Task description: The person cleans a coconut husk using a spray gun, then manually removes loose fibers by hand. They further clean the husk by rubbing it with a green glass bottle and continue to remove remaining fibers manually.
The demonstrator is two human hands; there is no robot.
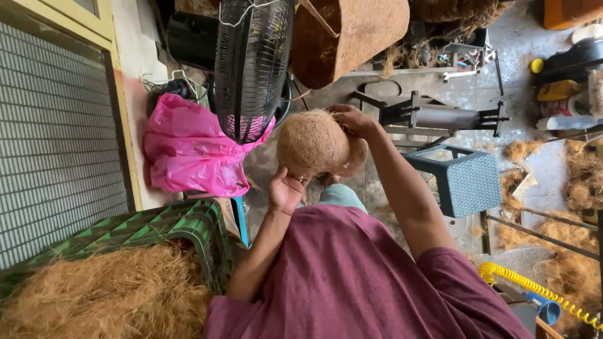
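At the far left a green woven plastic basket [169,229] holds a heap of loose brown coconut fibre [107,292], with a crumpled pink plastic bag [188,150] just beyond it and a black wire-caged fan [251,63] overlapping the bag. In the middle, the round, hairy brown coconut [314,143] is held up in the air in front of the person's chest, between both hands. The left hand [286,191] cups it from the near side, palm against the husk and fingers curled under it. The right hand [353,119] grips it from the far side, fingers pressed over the top edge. To the right stand a blue-grey plastic stool [468,179] and a dark metal machine frame [433,116], and a yellow coiled hose [534,289] runs along the lower right.

The coconut rests on nothing, so a loosened grip on the slick, fibrous husk could let it drop to the concrete floor [546,169] or onto the person's leg. Stray fibre might also drift towards the fan.

The fingertips of both hands are hidden behind the coconut, and what looks like a second shell behind it is, perhaps, only its own far side. The basket and the hose are cut off at the frame edges.
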